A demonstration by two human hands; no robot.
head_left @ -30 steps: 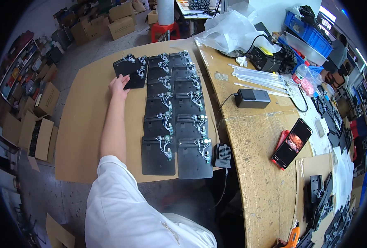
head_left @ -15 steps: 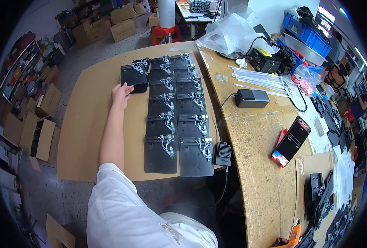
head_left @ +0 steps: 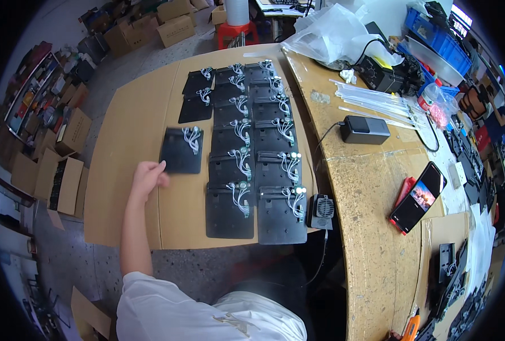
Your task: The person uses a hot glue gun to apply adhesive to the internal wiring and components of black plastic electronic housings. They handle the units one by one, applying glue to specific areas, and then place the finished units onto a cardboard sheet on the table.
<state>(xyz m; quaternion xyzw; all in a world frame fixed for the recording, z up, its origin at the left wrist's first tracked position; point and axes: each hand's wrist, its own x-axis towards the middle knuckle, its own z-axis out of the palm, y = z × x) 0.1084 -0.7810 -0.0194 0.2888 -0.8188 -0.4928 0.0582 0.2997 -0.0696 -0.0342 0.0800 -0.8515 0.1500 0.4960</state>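
The left hand (head_left: 149, 178) is at the lower left corner of a black plate (head_left: 178, 159), its thumb against the plate's edge and its fingers bent and blurred; I cannot tell whether the grip is pinching the plate or only touching it. The right hand's grip cannot be told either. White wires (head_left: 193, 142) lie over the plate's upper right part. The plate is over a brown cardboard sheet (head_left: 122, 142), left of two long columns of similar plates (head_left: 228, 219) and nearer the person than a pair of plates (head_left: 193, 111). Right of these, a small black box with a grille (head_left: 322, 209) sits beside the table (head_left: 372, 238), which carries a phone (head_left: 422, 196) and white sticks (head_left: 372, 101).
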